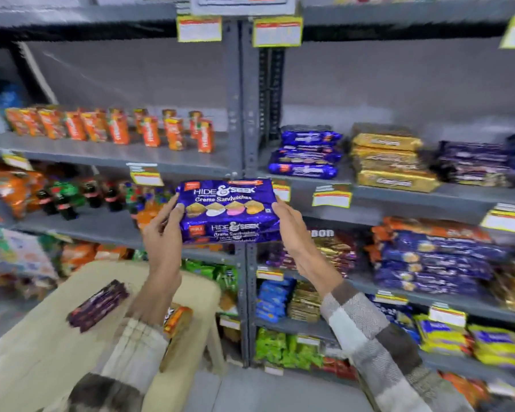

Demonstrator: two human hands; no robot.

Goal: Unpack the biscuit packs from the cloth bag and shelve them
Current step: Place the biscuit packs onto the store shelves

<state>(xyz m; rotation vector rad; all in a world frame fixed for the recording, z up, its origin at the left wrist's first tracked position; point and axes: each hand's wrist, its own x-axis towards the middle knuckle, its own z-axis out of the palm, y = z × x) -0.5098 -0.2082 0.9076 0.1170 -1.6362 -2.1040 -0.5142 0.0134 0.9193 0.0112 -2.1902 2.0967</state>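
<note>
I hold a stack of blue Hide & Seek biscuit packs (229, 212) in front of the grey shelving, at about the level of the second shelf. My left hand (164, 230) grips the stack's left end and my right hand (290, 230) its right end. Below them lies the beige cloth bag (42, 346) with a dark purple pack (98, 304) on top and an orange pack (177, 322) partly under my left forearm. A stack of the same blue packs (306, 153) lies on the shelf (399, 194) to the upper right.
A grey upright post (241, 114) divides the two shelf bays. Orange packs (116, 129) fill the left shelf, bottles (72, 197) the one below. Gold packs (390, 159) and purple packs (473, 165) sit on the right shelf. Yellow price tags (332, 197) hang from shelf edges.
</note>
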